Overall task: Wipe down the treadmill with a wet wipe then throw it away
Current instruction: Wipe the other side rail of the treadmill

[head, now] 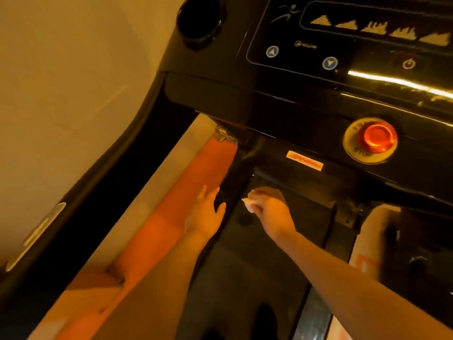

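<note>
I look down past the black treadmill console (pixel 318 101) to the dark running belt (pixel 257 253) below. My right hand (pixel 272 209) reaches down to the front end of the belt and holds a small white wet wipe (pixel 250 204) against the dark surface; most of the wipe is hidden under the fingers. My left hand (pixel 206 212) hovers beside it with fingers straight and spread, over the belt's left edge next to the orange side strip (pixel 186 200), and holds nothing.
A red stop button (pixel 376 139) on a yellow ring sits on the console's lower face, with blue arrow buttons (pixel 272 51) above it. A round cup holder (pixel 199 19) is at the top. The curved black handrail (pixel 81 209) runs down the left; a white logo sticker (pixel 304 160) lies ahead of the belt.
</note>
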A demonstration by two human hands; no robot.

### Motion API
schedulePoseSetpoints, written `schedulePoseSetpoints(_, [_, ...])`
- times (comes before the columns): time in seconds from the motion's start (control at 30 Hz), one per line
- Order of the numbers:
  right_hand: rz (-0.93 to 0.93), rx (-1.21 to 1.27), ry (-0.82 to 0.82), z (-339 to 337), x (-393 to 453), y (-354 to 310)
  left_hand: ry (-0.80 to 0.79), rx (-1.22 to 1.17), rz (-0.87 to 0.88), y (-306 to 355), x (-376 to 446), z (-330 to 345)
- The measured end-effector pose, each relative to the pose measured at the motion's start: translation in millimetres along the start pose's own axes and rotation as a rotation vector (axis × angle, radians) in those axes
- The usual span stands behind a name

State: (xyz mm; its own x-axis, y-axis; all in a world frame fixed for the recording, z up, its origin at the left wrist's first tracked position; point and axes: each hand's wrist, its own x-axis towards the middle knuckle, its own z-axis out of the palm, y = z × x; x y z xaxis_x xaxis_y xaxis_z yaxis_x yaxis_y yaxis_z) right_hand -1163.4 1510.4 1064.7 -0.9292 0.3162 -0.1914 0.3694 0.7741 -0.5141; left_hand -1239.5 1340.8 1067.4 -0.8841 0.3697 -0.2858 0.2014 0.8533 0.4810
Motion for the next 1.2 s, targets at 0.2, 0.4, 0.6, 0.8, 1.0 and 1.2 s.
schedulePoseSetpoints(0.2, [0.006, 0.181, -0.013, 19.8, 31.9, -4.1, -0.033, 0.094, -0.051, -10.0, 17.9, 4.8])
schedulePoseSetpoints(0.4, [0.041, 0.035, -0.053, 60.0, 69.2, -1.3, -0.046, 0.144, -0.09, -44.6, 54.5, 25.8])
schedulePoseSetpoints(0.6, [0.025, -0.035, -0.034, 107.6, 90.8, 25.2, -0.055, 0.136, -0.075, -81.6, 81.6, 59.3])
schedulePoseSetpoints(0.8, [-0.05, -0.099, -0.039, 141.4, 98.7, 58.3, -0.026, 0.093, -0.072, -105.9, 91.6, 88.8])
schedulePoseSetpoints(1.0, [-0.144, -0.121, -0.006, 175.4, 129.7, 84.4, -0.002, 0.102, -0.115, -138.7, 113.5, 116.7])
schedulePoseSetpoints(1.2, [-0.234, -0.159, -0.011, 228.2, 196.3, 124.7, 0.047, 0.066, -0.172, -163.6, 154.4, 174.1])
